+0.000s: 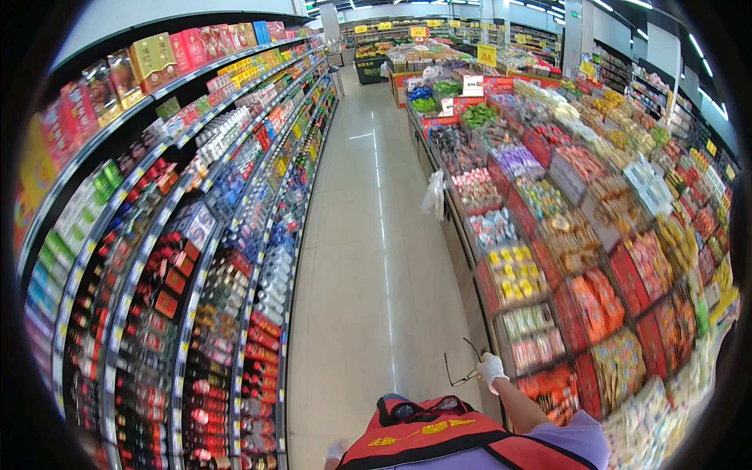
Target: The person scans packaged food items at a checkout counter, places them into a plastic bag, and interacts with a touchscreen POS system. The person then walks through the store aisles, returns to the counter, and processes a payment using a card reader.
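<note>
My right hand (492, 370), in a white glove, is closed on a pair of dark-framed eyeglasses (464, 376), whose temples stick out to the left and upward. It is held beside the edge of the candy display at the lower right. My left hand (335, 451), also in a white glove, shows only in part and blurred at the bottom edge, left of my red apron (411, 432); whether it holds anything cannot be made out.
Long shelves of bottles and boxes (194, 282) line the left side. A tiled aisle (352, 235) runs ahead. Bins of wrapped sweets (517, 273) stand on the right, with a plastic bag (433, 195) hanging from their edge. Farther off is a produce stand (371, 71).
</note>
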A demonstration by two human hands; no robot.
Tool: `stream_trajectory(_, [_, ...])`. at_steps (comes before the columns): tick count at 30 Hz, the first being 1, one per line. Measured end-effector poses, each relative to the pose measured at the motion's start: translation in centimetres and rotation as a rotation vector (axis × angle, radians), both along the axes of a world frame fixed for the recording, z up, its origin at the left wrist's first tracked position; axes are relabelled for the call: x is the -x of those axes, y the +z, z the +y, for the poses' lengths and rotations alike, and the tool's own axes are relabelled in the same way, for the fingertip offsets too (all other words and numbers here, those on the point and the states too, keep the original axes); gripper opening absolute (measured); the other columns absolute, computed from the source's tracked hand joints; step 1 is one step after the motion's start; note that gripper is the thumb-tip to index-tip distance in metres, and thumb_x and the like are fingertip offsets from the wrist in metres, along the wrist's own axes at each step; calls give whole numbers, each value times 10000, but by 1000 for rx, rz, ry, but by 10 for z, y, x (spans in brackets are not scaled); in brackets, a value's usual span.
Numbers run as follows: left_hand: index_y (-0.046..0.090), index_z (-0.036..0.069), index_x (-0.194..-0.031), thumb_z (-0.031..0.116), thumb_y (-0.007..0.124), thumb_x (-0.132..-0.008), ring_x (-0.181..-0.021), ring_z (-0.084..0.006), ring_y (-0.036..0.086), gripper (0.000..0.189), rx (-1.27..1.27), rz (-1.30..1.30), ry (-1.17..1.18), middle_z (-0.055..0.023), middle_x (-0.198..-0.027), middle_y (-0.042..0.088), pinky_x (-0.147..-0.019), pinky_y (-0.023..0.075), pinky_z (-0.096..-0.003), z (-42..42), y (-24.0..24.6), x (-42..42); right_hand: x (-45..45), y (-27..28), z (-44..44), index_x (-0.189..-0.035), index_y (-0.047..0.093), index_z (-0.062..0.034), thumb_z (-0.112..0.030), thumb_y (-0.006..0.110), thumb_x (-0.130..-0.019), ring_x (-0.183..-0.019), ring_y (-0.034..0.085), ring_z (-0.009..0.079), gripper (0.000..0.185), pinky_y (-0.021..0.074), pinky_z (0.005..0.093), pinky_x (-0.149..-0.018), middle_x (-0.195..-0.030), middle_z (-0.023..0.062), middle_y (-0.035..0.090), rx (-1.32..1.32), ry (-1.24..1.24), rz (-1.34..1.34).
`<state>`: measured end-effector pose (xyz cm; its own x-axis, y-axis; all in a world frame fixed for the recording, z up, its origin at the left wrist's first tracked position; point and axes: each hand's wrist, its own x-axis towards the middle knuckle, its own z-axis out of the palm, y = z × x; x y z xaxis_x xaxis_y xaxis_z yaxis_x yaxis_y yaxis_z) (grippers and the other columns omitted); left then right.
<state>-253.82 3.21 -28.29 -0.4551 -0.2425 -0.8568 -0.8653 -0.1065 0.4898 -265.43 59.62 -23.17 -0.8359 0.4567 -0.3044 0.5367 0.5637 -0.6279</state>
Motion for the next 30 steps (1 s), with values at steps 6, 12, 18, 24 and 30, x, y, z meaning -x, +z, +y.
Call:
stream_trajectory(6, [635,115,-1162,334,498,-963,-779,-252,636,326,-99,-244,-119,-105,-938,678,-720,529,-451,48,-25,173,227,-54,42,-911,638,38,-61,606,-791,-671,698,296,158,544,393,-566,-722,202,663,-299,183,-136])
stream_trajectory(12, [631,112,-1169,334,511,-955,-806,-258,638,332,1,-145,-190,-115,-967,675,-730,529,-449,39,-34,506,327,-87,62,-822,746,-45,-261,718,-708,-752,700,352,246,546,364,-621,-811,147,712,-394,266,-575])
stream_trajectory(18, [626,108,-1177,335,524,-948,-834,-265,639,339,102,306,-236,-124,-996,673,-739,529,-446,78,-4,904,427,-81,76,-917,740,-33,-239,714,-729,-873,709,313,280,563,397,-697,-939,190,714,-79,-117,-676])
stream_trajectory(24, [622,104,-1185,335,537,-940,-861,-272,641,348,32,247,-471,-134,-1026,670,-748,529,-444,176,-13,1074,530,-83,91,-924,740,-39,-277,707,-735,-898,703,312,306,557,402,-728,-957,182,713,-32,-272,-710])
stream_trajectory(30, [617,100,-1192,336,550,-932,-888,-279,643,358,16,-194,-919,-143,-1055,667,-757,529,-441,219,-48,1128,581,-65,69,-931,741,-44,-315,699,-741,-922,697,310,333,552,407,-759,-975,174,712,19,-519,-641])
